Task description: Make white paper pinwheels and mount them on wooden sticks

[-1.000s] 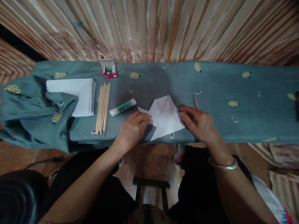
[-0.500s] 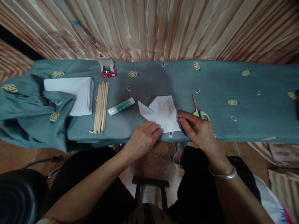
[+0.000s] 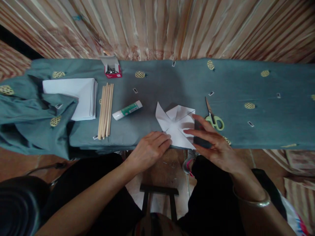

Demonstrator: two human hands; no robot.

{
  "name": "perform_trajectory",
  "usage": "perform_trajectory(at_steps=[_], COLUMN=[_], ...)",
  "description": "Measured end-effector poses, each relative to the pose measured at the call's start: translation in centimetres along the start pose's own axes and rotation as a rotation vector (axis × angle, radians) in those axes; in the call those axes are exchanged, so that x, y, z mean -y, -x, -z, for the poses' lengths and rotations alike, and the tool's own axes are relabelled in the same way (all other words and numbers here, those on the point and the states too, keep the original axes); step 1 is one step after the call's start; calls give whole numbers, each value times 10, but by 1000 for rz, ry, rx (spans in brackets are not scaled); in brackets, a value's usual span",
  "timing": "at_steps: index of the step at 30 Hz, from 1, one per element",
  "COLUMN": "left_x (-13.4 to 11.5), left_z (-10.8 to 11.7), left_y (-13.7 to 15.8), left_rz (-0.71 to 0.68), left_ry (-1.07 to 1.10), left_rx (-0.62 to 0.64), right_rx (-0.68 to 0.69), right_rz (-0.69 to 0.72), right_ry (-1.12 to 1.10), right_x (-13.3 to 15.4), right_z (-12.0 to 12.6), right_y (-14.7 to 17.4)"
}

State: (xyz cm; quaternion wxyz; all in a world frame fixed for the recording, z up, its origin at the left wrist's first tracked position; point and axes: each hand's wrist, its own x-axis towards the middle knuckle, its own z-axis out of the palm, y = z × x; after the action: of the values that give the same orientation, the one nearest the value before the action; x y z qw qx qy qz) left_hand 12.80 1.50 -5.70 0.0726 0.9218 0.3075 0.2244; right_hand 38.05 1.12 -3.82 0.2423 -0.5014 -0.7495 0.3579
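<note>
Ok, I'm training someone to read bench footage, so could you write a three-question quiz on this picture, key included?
1. True or false: the glue stick lies between the wooden sticks and the pinwheel-shaped white paper.

2. What colour are the handles of the scissors?
A. Red
B. Pale green
C. Black

3. Fill in the blank: the ____ hand has its fingers spread.

Key:
1. True.
2. B.
3. Right; the right hand is spread at the paper's right side.
</note>
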Motion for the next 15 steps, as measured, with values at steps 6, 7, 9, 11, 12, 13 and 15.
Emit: perform_trajectory(at_steps=[6,7,9,11,12,13,15], left_x=[-3,-4,-5,-6,-6,-6,-6], left_z=[-4,-5,-5,-5,-5,-5,-4], left_y=[-1,-2,-3,-3,-4,-4,-4], left_rz=[15,19,27,37,41,42,46], left_ry=[33,40,54,62,63,64,62], left_rx=[41,52,65,67,69,73,82], right_rx=[-31,-55,-105,-151,-170,-185,-216], right_rz=[-7,-17,-35,-51,-56,-60,-62], right_ry=[-98,-110,-126,-132,-128,-119,-87], right_x=[2,2,2,1,0,-1,-3], right_z=[-4,-7,-12,-17,-20,-22,-26], right_y=[-7,-9,-13,-17,-19,-21,-24])
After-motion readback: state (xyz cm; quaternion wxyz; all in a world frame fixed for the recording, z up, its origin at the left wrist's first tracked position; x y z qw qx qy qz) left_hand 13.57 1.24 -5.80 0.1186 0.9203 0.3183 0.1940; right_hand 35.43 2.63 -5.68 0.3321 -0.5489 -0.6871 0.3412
